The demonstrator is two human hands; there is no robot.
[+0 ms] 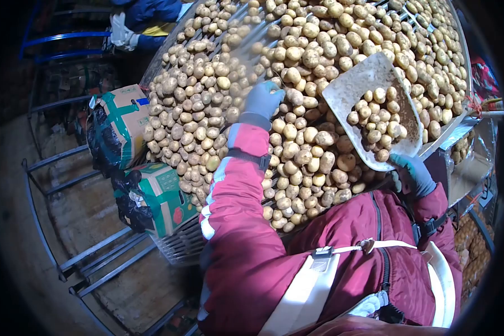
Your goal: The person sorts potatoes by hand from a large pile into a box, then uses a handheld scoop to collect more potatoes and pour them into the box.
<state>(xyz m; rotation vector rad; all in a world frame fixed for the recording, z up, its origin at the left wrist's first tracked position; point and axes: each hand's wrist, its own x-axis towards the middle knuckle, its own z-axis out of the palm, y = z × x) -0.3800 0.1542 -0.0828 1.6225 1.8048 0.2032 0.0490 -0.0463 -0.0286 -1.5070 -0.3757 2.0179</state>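
Potato-covered sorting table (pixel 456 126): left hand (pixel 263 99) reaches out, grip released; right hand (pixel 413 173) grasps a loaded scoop (pixel 375 106).

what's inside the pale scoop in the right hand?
The pale flat scoop, held by the gloved right hand, carries a heap of small yellowish potatoes and brown dirt. The blade surface beneath that heap is covered.

Both hands, left (pixel 261 99) and right (pixel 413 175), wear matt blue-grey knit gloves. The scoop (pixel 369 106) looks like pale, scuffed, dusty plastic or metal; which, I cannot tell. Potatoes (pixel 207 106) have matt, earthy tan skins. The table (pixel 179 246) shows metal bars. 2 boxes (pixel 165 196) are printed cardboard lined with glossy black plastic
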